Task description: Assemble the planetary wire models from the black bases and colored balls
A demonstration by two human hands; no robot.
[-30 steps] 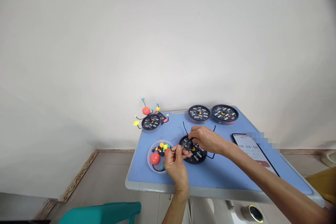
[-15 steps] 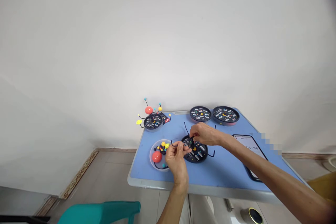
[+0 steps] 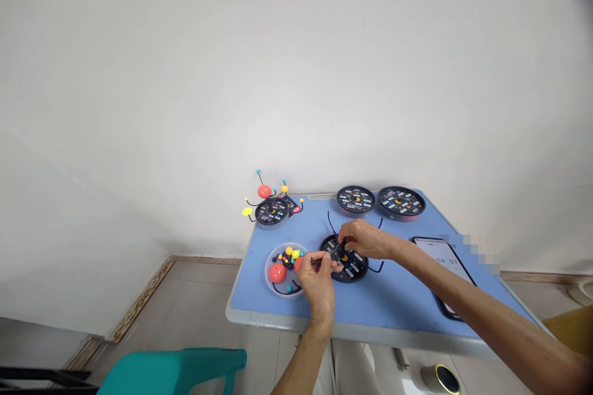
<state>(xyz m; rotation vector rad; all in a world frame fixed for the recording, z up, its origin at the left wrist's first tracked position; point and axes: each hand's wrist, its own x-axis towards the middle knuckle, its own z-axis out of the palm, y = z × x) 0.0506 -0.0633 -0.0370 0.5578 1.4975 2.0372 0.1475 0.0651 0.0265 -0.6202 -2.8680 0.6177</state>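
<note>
Two hands [image 3: 317, 284] [image 3: 365, 239] on one black disc [image 3: 354, 273], three more discs [image 3: 401, 201], one bowl [image 3: 269, 265]

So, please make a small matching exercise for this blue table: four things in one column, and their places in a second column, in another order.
Things:
1. Glossy red ball
2. Black-framed smartphone showing a timer
3. Wire model with coloured balls
4. Round black disc

Places:
A. Far left corner of the blue table
B. Inside the clear round dish
C. Under the right hand
D. Right side of the table

Pairs: 1-B, 2-D, 3-A, 4-C
</note>
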